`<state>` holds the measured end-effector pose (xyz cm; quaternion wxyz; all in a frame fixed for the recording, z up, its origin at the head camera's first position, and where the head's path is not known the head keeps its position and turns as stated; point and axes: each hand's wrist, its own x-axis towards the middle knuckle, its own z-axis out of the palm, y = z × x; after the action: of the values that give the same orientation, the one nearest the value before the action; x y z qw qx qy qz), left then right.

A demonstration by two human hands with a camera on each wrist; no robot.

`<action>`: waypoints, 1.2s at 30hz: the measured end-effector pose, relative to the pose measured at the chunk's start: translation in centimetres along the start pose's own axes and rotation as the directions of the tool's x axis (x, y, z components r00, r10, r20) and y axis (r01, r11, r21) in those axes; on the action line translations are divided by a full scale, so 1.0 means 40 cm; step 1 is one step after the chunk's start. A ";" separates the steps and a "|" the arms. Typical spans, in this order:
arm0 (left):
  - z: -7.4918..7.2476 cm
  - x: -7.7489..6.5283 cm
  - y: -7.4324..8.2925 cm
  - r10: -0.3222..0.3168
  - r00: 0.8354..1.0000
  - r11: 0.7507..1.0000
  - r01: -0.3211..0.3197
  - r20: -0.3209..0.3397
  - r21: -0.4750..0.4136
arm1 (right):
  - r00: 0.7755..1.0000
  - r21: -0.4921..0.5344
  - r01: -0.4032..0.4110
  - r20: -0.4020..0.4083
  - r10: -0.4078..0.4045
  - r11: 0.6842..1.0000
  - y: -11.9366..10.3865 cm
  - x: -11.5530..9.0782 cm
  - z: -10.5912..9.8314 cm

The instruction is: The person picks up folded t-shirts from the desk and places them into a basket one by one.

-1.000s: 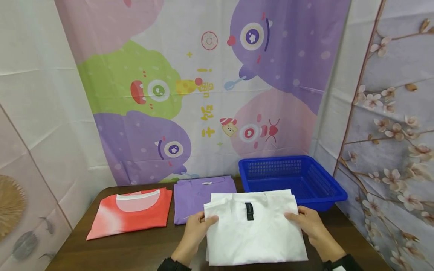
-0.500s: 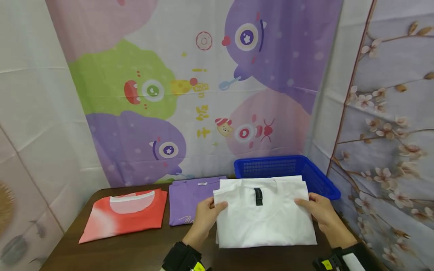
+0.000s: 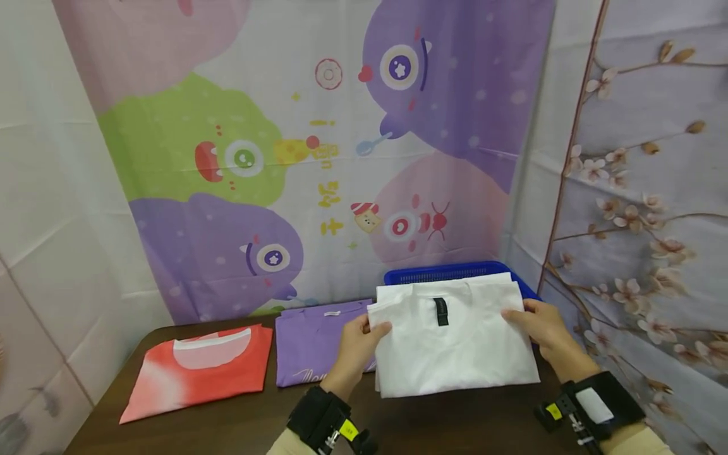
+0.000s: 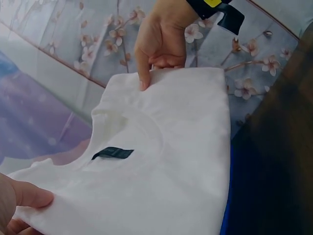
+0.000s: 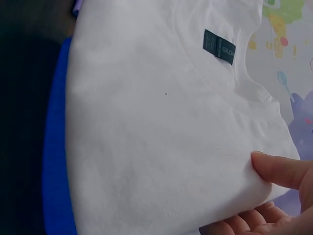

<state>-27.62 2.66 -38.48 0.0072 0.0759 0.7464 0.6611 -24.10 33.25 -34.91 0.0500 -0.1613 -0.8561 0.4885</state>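
Note:
A folded white T-shirt (image 3: pixel 455 347) with a black neck label hangs above the table, held between both hands. My left hand (image 3: pixel 359 347) pinches its left edge, thumb on the front and fingers behind. On the opposite edge, my right hand (image 3: pixel 548 332) grips the cloth the same way; the right wrist view shows the thumb (image 5: pixel 279 169) on top and the fingers curled underneath. Behind the shirt stands a blue plastic basket (image 3: pixel 443 273), mostly hidden by it. A folded purple T-shirt (image 3: pixel 313 341) lies on the table, partly covered by the left hand and the white shirt.
A folded red and white T-shirt (image 3: pixel 199 366) lies at the left of the dark wooden table (image 3: pixel 227 423). A cartoon-print curtain (image 3: pixel 335 253) hangs behind the table, and a flower-print cloth (image 3: pixel 643 253) hangs along the right side.
Both hands have carried the white T-shirt forward and up, so it now covers most of the blue basket. The head view has turned slightly to the right. Both grips stay the same.

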 end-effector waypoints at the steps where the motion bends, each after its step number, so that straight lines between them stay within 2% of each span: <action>1: 0.005 0.006 0.004 0.009 1.000 1.000 -0.010 -0.003 -0.009 | 1.000 0.001 0.000 -0.006 0.000 1.000 -0.004 0.004 -0.005; 7: 0.032 0.044 0.028 0.047 0.999 0.999 -0.047 -0.017 0.001 | 0.999 -0.009 0.015 -0.041 -0.015 1.000 -0.022 0.028 -0.027; 14: 0.058 0.067 0.044 0.034 0.999 0.999 -0.033 -0.024 0.038 | 0.989 -0.050 0.060 -0.129 -0.066 0.997 -0.036 0.062 -0.041; 19: 0.078 0.087 0.056 0.059 0.998 0.997 -0.057 -0.038 0.059 | 0.984 -0.054 0.080 -0.157 -0.088 0.995 -0.044 0.083 -0.053; 22: 0.092 0.101 0.063 0.099 0.994 0.993 -0.096 -0.037 0.061 | 0.982 -0.035 0.083 -0.166 -0.088 0.996 -0.046 0.098 -0.059; 24: 0.104 0.111 0.070 0.149 0.988 0.986 -0.145 -0.037 0.079 | 0.980 -0.029 0.086 -0.176 -0.090 0.996 -0.046 0.108 -0.066; 29: 0.127 0.135 0.086 0.258 0.965 0.955 -0.248 -0.045 0.160 | 0.964 -0.054 0.121 -0.230 -0.131 0.991 -0.049 0.135 -0.081; 36: 0.143 0.163 0.075 0.340 0.940 0.916 -0.325 -0.025 0.235 | 0.938 -0.071 0.148 -0.305 -0.162 0.986 -0.045 0.165 -0.086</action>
<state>-33.11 9.45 -35.64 -0.1385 0.1802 0.7931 0.5651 -29.91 37.37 -32.06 0.2181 -0.1690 -0.8588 0.4316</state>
